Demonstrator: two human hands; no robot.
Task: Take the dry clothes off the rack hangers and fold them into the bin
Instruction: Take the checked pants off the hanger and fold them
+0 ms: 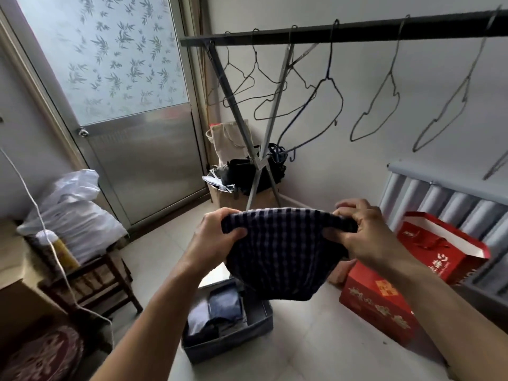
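Both hands, the left hand (217, 232) and the right hand (354, 229), pinch the top corners of a dark checked cloth (280, 254) hanging between them, just above the bin (258, 334) of folded clothes (220, 309) on the floor, bare hangers (327, 105) overhead on the rack (343, 34).

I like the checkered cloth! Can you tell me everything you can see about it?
The checkered cloth is dark navy with pale lines making small squares, and looks like soft woven fabric. It hangs in the air, sagging into a rounded pouch. The left hand and right hand grip its top edge at either end. It hangs above the grey bin on the floor, not touching it.
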